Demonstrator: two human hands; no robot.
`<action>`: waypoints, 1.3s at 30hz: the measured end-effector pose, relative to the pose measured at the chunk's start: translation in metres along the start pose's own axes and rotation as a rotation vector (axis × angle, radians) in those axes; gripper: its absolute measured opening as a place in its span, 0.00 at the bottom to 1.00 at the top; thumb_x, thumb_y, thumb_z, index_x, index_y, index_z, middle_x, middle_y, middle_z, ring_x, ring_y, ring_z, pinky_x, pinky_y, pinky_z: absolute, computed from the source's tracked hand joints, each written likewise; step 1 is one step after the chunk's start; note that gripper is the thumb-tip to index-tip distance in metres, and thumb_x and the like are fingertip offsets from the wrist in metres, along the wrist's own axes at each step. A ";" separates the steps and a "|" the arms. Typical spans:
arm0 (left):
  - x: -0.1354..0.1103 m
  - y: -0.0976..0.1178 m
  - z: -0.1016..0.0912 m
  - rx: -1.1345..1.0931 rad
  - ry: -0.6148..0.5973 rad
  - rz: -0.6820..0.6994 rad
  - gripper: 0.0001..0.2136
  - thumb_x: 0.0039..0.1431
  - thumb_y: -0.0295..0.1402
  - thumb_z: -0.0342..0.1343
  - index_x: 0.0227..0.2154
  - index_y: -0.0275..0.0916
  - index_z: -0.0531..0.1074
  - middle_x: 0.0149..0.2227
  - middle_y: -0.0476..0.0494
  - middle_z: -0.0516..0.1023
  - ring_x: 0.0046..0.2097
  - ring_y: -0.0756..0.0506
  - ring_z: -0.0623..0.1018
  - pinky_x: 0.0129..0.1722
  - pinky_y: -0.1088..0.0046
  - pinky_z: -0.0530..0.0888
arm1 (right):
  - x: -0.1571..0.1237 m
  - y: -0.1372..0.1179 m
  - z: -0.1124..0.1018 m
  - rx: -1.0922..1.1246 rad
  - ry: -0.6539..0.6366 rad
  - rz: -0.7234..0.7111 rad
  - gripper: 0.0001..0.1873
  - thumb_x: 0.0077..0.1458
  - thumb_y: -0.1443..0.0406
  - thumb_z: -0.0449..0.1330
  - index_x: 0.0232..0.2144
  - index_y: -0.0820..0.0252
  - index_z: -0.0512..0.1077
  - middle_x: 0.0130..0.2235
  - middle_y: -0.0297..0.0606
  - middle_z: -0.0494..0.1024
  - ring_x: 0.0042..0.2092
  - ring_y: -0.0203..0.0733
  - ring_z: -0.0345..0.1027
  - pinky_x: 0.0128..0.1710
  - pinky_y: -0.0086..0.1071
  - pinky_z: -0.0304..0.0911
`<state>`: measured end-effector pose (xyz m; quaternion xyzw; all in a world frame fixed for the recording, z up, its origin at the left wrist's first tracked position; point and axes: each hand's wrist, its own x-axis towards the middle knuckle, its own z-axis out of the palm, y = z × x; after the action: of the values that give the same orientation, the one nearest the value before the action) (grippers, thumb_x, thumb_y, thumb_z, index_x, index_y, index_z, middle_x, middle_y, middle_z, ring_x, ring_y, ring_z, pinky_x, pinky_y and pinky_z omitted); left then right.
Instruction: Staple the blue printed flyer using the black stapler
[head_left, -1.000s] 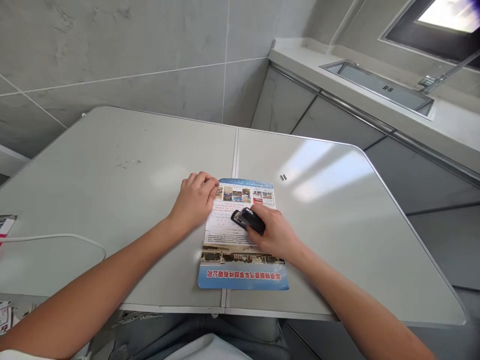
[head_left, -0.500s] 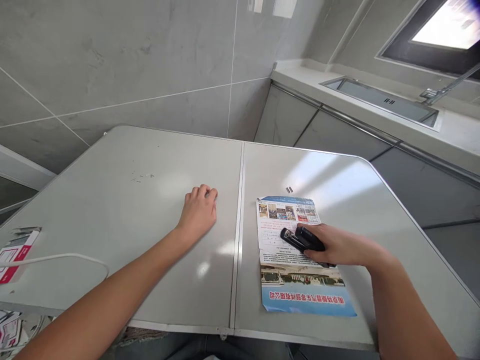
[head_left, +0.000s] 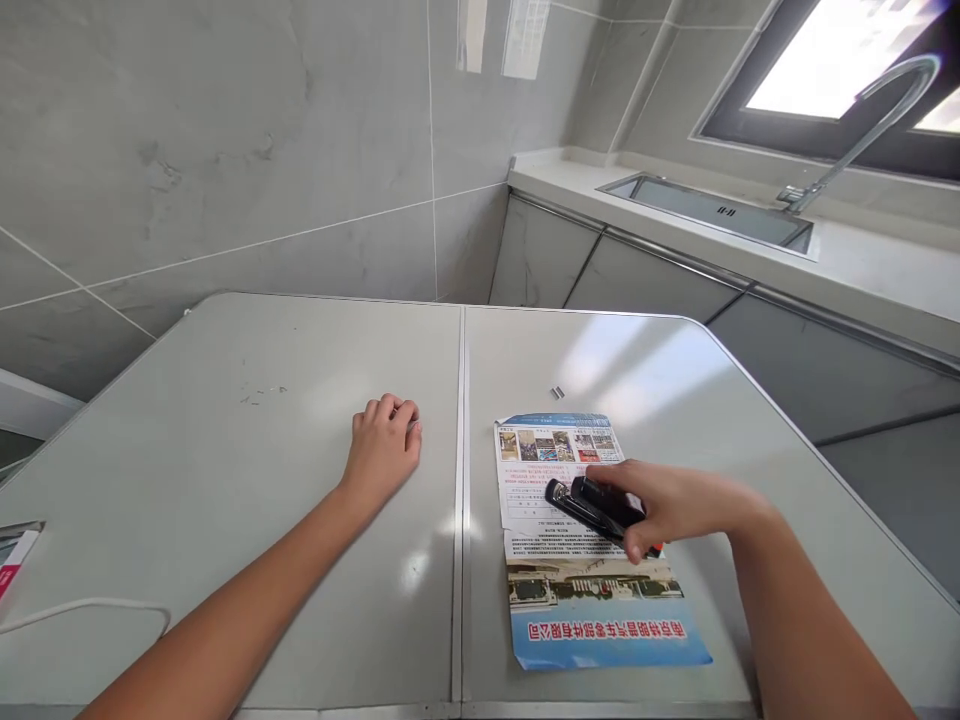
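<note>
My right hand point(head_left: 664, 500) is wrapped round a black stapler point(head_left: 604, 510), its jaws pointing left. The stapler is over a printed leaflet point(head_left: 607, 645) with small photos and a blue band, and the hand hides the leaflet's right part. Just beyond the leaflet's top edge lie small staple strips point(head_left: 557, 393). To the left of the table's seam, my left hand point(head_left: 381, 445) rests on the white table with its fingers curled in. A small dark bit shows between thumb and fingers, too little to name.
Loose staples point(head_left: 259, 395) are scattered on the table point(head_left: 360, 620) at the far left. A white cable point(head_left: 90, 603) runs near a white and red box point(head_left: 11, 565) at the left edge. Behind stand a tiled wall and a counter with a sink point(head_left: 712, 210) and faucet point(head_left: 862, 140).
The camera view has tilted up and shifted, showing more of the faucet and window. My right thumb has moved a little on the stapler. My left hand stays curled on the table.
</note>
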<state>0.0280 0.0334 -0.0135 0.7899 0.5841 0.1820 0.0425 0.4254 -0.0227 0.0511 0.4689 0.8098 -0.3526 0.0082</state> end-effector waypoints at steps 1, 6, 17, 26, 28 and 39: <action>0.001 0.000 0.001 0.016 -0.001 -0.002 0.09 0.71 0.32 0.47 0.43 0.42 0.72 0.46 0.37 0.74 0.47 0.36 0.73 0.45 0.54 0.70 | 0.001 0.006 -0.004 0.058 -0.013 -0.016 0.34 0.46 0.34 0.69 0.32 0.55 0.69 0.30 0.33 0.71 0.30 0.39 0.61 0.27 0.32 0.58; 0.003 0.003 0.000 0.056 -0.001 0.001 0.08 0.71 0.32 0.47 0.43 0.43 0.71 0.45 0.37 0.74 0.47 0.36 0.74 0.45 0.54 0.70 | 0.014 0.045 -0.011 0.145 0.509 0.165 0.32 0.65 0.38 0.53 0.24 0.55 0.53 0.25 0.28 0.51 0.29 0.37 0.44 0.30 0.34 0.45; 0.003 -0.001 0.011 0.111 0.011 -0.028 0.07 0.71 0.32 0.48 0.44 0.42 0.71 0.46 0.39 0.73 0.48 0.39 0.72 0.47 0.58 0.68 | 0.055 0.096 0.017 -0.033 0.884 0.451 0.29 0.57 0.42 0.53 0.18 0.54 0.54 0.19 0.32 0.60 0.26 0.38 0.49 0.28 0.34 0.46; 0.001 0.000 0.014 0.138 0.037 -0.013 0.07 0.71 0.31 0.49 0.44 0.41 0.72 0.47 0.39 0.73 0.48 0.39 0.72 0.47 0.58 0.67 | 0.056 0.104 0.021 -0.029 0.915 0.407 0.28 0.58 0.43 0.53 0.18 0.54 0.55 0.18 0.32 0.62 0.26 0.39 0.51 0.28 0.34 0.47; 0.001 -0.001 0.014 0.133 0.035 -0.014 0.08 0.71 0.31 0.49 0.45 0.41 0.72 0.47 0.39 0.73 0.49 0.39 0.72 0.48 0.58 0.67 | 0.056 0.107 0.021 -0.009 0.917 0.395 0.28 0.58 0.43 0.53 0.18 0.54 0.56 0.18 0.32 0.61 0.26 0.39 0.51 0.29 0.34 0.47; 0.000 -0.004 0.011 0.069 0.020 -0.020 0.08 0.71 0.31 0.49 0.45 0.41 0.73 0.48 0.39 0.73 0.50 0.38 0.72 0.49 0.57 0.68 | 0.050 0.101 0.017 0.145 0.900 0.329 0.33 0.60 0.35 0.50 0.19 0.54 0.55 0.21 0.30 0.56 0.28 0.38 0.51 0.30 0.34 0.51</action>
<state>0.0275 0.0363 -0.0248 0.7832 0.5982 0.1694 0.0112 0.4688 0.0371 -0.0353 0.6960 0.6213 -0.1644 -0.3202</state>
